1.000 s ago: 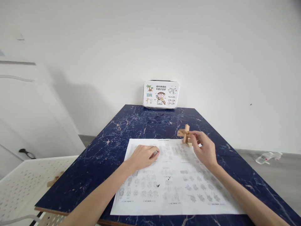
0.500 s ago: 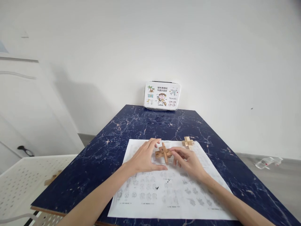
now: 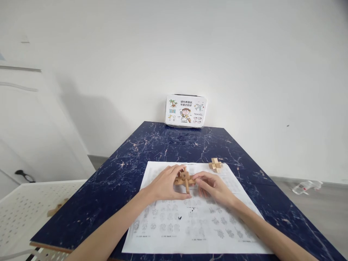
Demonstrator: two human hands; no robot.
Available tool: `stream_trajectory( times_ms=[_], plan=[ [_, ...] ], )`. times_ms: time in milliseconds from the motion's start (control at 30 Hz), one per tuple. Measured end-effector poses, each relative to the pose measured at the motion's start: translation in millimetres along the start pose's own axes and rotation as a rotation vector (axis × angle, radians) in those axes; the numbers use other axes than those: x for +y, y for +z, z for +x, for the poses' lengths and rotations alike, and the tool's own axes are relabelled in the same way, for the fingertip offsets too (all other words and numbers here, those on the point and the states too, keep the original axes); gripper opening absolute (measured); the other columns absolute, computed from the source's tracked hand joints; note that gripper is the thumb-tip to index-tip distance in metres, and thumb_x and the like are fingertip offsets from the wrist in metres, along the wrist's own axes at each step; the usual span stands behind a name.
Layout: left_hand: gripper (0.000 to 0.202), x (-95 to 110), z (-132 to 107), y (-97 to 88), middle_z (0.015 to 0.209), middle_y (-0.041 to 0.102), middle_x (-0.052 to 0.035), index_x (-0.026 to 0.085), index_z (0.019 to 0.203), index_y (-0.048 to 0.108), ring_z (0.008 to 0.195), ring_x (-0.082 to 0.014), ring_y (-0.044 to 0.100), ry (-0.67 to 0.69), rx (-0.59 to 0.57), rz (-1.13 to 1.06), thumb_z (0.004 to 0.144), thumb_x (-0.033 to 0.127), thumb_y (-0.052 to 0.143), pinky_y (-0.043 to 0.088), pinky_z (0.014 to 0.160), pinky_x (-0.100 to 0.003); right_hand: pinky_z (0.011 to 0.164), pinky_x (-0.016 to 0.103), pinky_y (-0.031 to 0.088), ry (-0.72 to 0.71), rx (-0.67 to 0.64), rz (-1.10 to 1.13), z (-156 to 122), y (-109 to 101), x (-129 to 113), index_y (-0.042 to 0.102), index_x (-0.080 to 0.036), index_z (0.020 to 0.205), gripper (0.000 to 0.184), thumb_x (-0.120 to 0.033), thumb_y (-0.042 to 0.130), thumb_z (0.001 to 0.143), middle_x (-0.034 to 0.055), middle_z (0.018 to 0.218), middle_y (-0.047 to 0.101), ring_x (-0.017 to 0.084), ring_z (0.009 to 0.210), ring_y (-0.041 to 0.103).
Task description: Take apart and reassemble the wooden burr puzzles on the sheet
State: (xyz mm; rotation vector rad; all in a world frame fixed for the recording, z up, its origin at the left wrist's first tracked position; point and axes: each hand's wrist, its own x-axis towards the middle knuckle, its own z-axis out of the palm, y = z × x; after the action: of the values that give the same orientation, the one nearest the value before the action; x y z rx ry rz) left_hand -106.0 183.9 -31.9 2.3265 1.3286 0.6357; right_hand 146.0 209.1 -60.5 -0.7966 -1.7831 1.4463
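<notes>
Between my two hands sits a brown wooden burr puzzle, a cross of interlocking bars with dark numbers on some faces. My left hand curves around its left side, with the fingertips at the far end of one bar and the thumb at the near end. The thumb and index finger of my right hand pinch the end of the bar pointing right. Under both hands lies a white printed sheet with rows of grey diagrams. Some of the puzzle is covered by my fingers.
A second, paler wooden burr puzzle rests at the sheet's far right corner. At the back of the dark blue marbled table, a white cartoon-printed case leans against the wall. A white perforated surface holds wooden pieces on the left.
My left fingers and thumb have closed onto the ends of the crossing bar. The puzzle has turned slightly, so the number on its top piece faces me more. My right pinch stays on it.
</notes>
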Motion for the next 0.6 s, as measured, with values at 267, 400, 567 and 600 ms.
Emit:
stream_trajectory(
  times_ms=[267,400,567,600],
  plan=[
    [0.085,0.5,0.8,2.0,0.130,0.062,-0.0080,0.028,0.140,0.049,0.113,-0.0302,0.062,0.047,0.052,-0.031,0.068,0.053,0.087,0.053,0.096,-0.044,0.050,0.027,0.038,0.023,-0.078,0.040,0.3,2.9,-0.2,0.054,-0.025,0.126,0.040,-0.056,0.060,0.101,0.0030,0.090,0.070,0.012,0.056,0.059],
    [0.075,1.9,1.7,0.3,0.133,0.057,-0.0091,0.027,0.133,0.054,0.110,-0.0276,0.063,0.111,0.063,-0.096,0.068,0.048,0.087,0.055,0.091,-0.040,0.051,0.027,0.038,0.027,-0.083,-0.008,-0.4,2.7,-1.3,0.055,-0.023,0.127,0.042,-0.056,0.060,0.100,0.0047,0.094,0.070,0.012,0.058,0.058],
    [0.079,-0.6,3.5,2.0,0.137,0.056,-0.0096,0.027,0.135,0.054,0.116,-0.0288,0.062,0.089,0.076,-0.164,0.067,0.046,0.089,0.055,0.097,-0.042,0.052,0.029,0.041,0.030,-0.038,-0.078,0.8,0.6,1.7,0.060,-0.021,0.125,0.047,-0.059,0.062,0.098,0.0016,0.084,0.062,0.012,0.058,0.052],
    [0.081,-1.3,4.0,2.9,0.137,0.057,-0.0096,0.027,0.137,0.053,0.117,-0.0289,0.062,0.073,0.080,-0.173,0.067,0.047,0.089,0.055,0.098,-0.042,0.052,0.028,0.040,0.022,-0.029,-0.085,1.3,0.4,2.1,0.060,-0.020,0.126,0.047,-0.059,0.062,0.098,0.0000,0.080,0.059,0.012,0.057,0.050]
  ],
)
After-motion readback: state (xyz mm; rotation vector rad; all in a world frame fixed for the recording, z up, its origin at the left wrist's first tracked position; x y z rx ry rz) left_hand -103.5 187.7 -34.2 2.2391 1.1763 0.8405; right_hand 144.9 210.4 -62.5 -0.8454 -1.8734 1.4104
